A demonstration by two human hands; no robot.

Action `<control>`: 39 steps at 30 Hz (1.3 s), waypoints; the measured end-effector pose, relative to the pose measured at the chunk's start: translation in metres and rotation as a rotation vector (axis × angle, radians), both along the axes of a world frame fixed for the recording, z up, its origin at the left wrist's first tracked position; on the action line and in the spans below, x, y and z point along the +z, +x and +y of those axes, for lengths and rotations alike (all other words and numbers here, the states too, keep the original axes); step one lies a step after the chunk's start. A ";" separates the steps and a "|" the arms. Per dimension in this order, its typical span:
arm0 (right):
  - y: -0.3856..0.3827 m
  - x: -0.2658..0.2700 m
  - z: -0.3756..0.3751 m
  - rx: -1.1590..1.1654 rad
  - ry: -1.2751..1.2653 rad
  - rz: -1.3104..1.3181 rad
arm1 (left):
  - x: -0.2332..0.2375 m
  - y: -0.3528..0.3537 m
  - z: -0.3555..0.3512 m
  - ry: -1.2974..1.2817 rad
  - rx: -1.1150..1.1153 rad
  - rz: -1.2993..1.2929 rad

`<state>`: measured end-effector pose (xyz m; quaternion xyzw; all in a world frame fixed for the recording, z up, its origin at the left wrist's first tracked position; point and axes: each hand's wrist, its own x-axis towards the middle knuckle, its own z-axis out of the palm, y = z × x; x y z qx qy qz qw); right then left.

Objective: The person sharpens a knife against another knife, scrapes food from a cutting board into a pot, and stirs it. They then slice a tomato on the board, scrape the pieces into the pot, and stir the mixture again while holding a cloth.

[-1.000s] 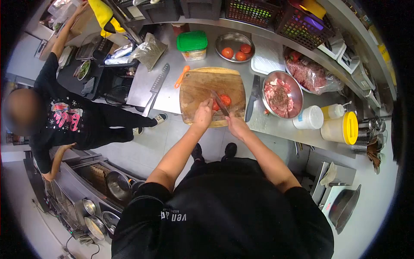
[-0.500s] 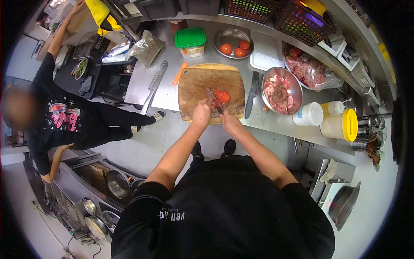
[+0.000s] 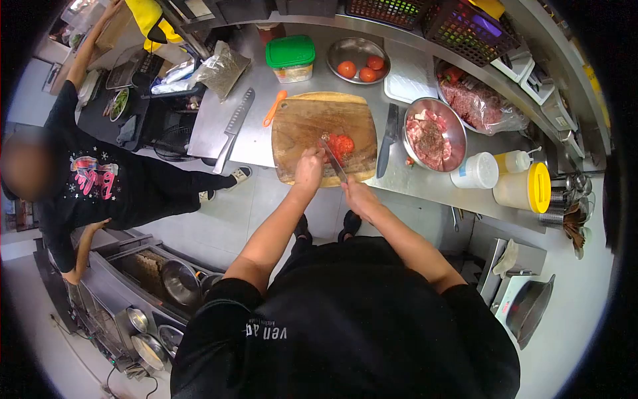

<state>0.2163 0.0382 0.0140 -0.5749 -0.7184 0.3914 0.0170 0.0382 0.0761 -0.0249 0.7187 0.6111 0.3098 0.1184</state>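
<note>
My right hand [image 3: 359, 198] is wrapped round the handle of a knife [image 3: 337, 163], its blade slanting up and left over the wooden cutting board [image 3: 302, 124]. Cut red tomato [image 3: 342, 143] lies beside the blade on the right. On the board's lower left, my left hand [image 3: 310, 169] has its fingers curled close to the blade. A bit of red tomato shows at its fingertips, largely hidden by them. An orange-handled peeler [image 3: 274, 110] rests left of the board, and a dark-handled knife [image 3: 387, 143] lies along its right side.
Around the board are a large knife [image 3: 236, 126], a green-lidded tub [image 3: 291, 56], a steel bowl [image 3: 337, 50] with whole tomatoes, a bowl [image 3: 460, 151] of seasoned meat, bagged minced meat [image 3: 473, 103] and a white tub [image 3: 476, 171]. Another person [image 3: 93, 179] stands at left.
The knife's blade has shifted slightly left and down across the tomato. My left hand has drawn a little left, and the cut tomato lies more spread out.
</note>
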 end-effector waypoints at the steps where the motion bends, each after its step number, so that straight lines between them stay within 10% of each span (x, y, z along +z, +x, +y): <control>1: -0.004 -0.004 0.006 0.000 0.001 0.001 | -0.001 0.001 -0.001 0.001 0.000 0.001; 25: -0.003 0.024 0.030 0.045 -0.005 -0.015 | 0.005 0.001 -0.003 -0.037 0.086 -0.047; 30: 0.030 0.031 0.018 0.112 0.030 0.039 | 0.019 -0.026 -0.031 0.044 0.464 -0.003; 34: 0.030 0.013 -0.005 0.245 0.216 0.109 | -0.041 -0.068 -0.039 -0.174 0.861 -0.169; 36: 0.031 0.025 -0.016 0.276 0.279 0.079 | -0.043 -0.080 -0.042 -0.571 0.601 -1.511; 39: 0.032 0.032 -0.024 0.262 0.299 0.010 | -0.029 -0.081 -0.046 -0.809 0.518 -1.473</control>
